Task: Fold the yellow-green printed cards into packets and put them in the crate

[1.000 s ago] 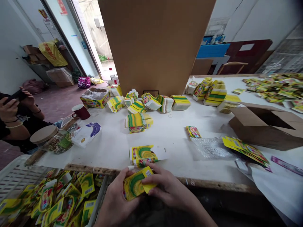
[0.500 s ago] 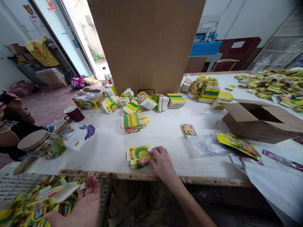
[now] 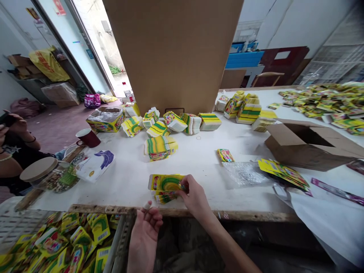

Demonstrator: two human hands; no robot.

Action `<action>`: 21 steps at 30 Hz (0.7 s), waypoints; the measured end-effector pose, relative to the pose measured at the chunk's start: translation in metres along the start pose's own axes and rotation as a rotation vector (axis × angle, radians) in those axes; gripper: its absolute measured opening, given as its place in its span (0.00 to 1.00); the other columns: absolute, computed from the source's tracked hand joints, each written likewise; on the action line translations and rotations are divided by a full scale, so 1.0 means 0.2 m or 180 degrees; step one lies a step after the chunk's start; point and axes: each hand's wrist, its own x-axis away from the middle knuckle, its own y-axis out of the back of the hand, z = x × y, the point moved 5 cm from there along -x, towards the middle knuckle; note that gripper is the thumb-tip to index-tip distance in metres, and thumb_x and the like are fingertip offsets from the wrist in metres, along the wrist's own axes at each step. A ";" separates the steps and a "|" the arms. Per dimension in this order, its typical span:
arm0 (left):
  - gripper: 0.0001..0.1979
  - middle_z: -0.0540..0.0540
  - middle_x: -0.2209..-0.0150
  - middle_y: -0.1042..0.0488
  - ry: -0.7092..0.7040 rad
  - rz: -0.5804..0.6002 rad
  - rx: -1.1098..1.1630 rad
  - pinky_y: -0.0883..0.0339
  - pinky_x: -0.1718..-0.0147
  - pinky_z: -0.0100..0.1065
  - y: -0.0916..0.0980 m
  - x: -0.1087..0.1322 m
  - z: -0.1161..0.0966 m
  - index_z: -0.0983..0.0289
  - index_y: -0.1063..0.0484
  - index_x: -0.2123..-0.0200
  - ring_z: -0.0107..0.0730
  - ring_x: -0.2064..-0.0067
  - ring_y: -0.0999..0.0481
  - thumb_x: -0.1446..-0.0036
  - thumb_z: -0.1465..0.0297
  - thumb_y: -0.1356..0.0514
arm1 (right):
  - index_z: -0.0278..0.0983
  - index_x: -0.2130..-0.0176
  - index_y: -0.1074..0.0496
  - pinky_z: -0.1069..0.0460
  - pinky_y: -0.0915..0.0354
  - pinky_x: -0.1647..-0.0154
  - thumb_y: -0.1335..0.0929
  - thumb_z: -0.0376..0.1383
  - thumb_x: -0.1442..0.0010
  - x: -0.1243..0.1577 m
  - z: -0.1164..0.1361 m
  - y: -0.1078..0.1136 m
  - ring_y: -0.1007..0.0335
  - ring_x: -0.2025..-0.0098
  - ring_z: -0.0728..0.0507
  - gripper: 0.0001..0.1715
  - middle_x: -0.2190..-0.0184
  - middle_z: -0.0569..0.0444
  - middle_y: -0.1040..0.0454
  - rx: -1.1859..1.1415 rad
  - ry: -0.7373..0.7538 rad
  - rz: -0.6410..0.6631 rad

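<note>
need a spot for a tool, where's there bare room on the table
One bare patch lies between the white-and-purple packet and the cartons at the right hand; another, between that hand and the clear plastic. It is crowded along the back, with carton stacks, and at the right, with yellow packs and an open cardboard box.

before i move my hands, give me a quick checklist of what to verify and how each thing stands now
1. Right hand on the top carton: ok, at its right end.
2. Just one carton pinched: cannot tell, the hand hides that end.
3. Left hand free: ok, palm up, nothing visible in it.
4. Cartons beneath lined up with the top one: not ok, they sit askew.
5. Mug clear of both hands: ok, it stands well off to the left.
</note>
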 end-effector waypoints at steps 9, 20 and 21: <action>0.23 0.55 0.59 0.25 -0.0773 0.0230 0.0260 0.27 0.56 0.38 -0.16 0.09 -0.04 0.59 0.27 0.56 0.42 0.54 0.25 0.50 0.50 0.38 | 0.38 0.69 0.37 0.56 0.45 0.72 0.29 0.26 0.55 0.27 0.22 -0.15 0.43 0.72 0.50 0.15 0.74 0.61 0.36 -0.2274 -0.0321 0.1232; 0.35 0.51 0.70 0.29 -0.0835 0.0226 -0.0173 0.29 0.71 0.30 -0.17 0.03 -0.08 0.60 0.27 0.68 0.34 0.68 0.28 0.65 0.35 0.40 | 0.37 0.63 0.31 0.55 0.43 0.66 0.25 0.31 0.54 0.29 0.21 -0.18 0.40 0.67 0.48 0.18 0.70 0.59 0.32 -0.2310 -0.0237 0.1169; 0.33 0.52 0.69 0.27 -0.0866 0.0219 -0.0335 0.28 0.70 0.31 -0.16 0.03 -0.08 0.60 0.26 0.67 0.36 0.66 0.26 0.64 0.37 0.38 | 0.37 0.62 0.31 0.55 0.42 0.66 0.27 0.31 0.51 0.28 0.19 -0.16 0.39 0.67 0.48 0.14 0.70 0.58 0.31 -0.2181 -0.0181 0.1042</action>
